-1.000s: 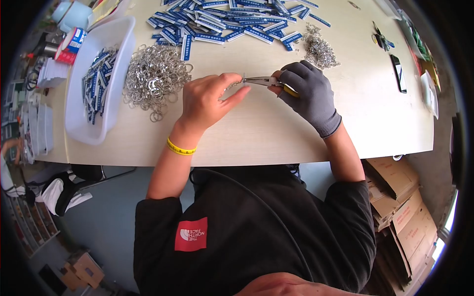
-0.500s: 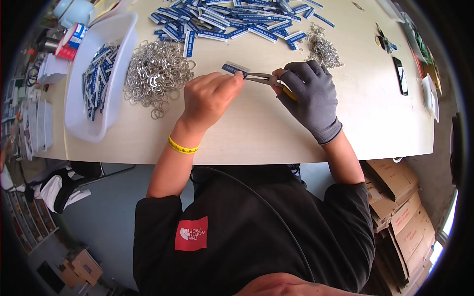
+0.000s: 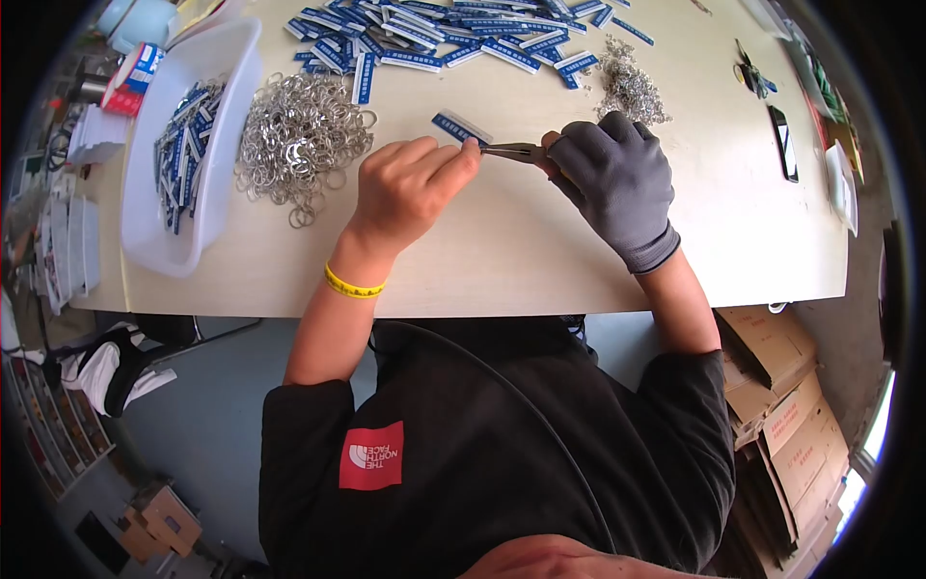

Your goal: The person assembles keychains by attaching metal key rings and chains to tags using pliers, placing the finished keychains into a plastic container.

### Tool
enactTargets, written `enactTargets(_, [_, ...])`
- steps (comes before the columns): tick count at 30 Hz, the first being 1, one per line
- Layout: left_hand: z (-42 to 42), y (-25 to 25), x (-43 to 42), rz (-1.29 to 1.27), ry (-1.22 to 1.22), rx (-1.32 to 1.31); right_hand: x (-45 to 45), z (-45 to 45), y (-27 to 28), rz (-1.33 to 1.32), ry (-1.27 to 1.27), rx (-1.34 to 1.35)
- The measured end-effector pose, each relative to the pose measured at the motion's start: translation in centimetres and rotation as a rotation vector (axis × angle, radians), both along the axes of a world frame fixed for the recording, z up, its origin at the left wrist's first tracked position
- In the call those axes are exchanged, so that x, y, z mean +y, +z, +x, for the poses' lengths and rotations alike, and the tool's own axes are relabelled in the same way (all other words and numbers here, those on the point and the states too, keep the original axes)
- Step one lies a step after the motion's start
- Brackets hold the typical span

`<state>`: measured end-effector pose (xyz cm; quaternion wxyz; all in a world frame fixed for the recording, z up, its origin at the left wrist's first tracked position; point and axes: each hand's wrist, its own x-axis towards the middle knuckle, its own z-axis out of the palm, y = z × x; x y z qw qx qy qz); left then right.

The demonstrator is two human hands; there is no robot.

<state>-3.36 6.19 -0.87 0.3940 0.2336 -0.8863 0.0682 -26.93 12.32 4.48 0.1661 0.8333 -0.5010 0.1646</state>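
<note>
My left hand (image 3: 410,188), bare with a yellow wristband, is closed in a pinch on a small blue and white printed strip (image 3: 461,126) above the table. My right hand (image 3: 622,183) wears a grey glove and grips long-nose pliers (image 3: 513,151), their handles mostly hidden in the palm. The jaw tips meet the strip's near end beside my left fingertips. Whatever small part sits between the jaws is too small to make out. A heap of metal split rings (image 3: 297,135) lies left of my left hand, and a pile of tiny metal pieces (image 3: 629,85) lies beyond my right.
Many blue and white strips (image 3: 463,29) are heaped at the table's far side. A white plastic bin (image 3: 231,125) with more strips stands on the left. Scissors (image 3: 752,72) and a dark phone (image 3: 783,143) lie on the right. Cardboard (image 3: 796,434) is stacked below the table's right side.
My right hand has turned and shifted slightly right; the pliers' jaws, seen spread before, now look pressed together. The strip has tilted a little in my left fingers.
</note>
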Motion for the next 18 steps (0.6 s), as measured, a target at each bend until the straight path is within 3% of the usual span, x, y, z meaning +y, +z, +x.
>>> enactTargets(4, [0.2, 0.1, 0.2, 0.016, -0.034, -0.059, -0.7, -1.0, -0.1, 0.090, 0.098, 0.022])
enactTargets(9, [0.0, -0.4, -0.4, 0.069, -0.044, -0.002, -2.0, -1.4, -2.3, 0.293, 0.108, -0.318])
enactTargets(12, [0.9, 1.0, -1.1, 0.079, 0.073, 0.074, -2.1, -1.7, -2.1, 0.321, 0.098, -0.492])
enactTargets(18, [12.2, 9.9, -4.2, -0.036, 0.731, 0.061, -2.0, -3.2, -2.2, 0.251, 0.093, -0.552])
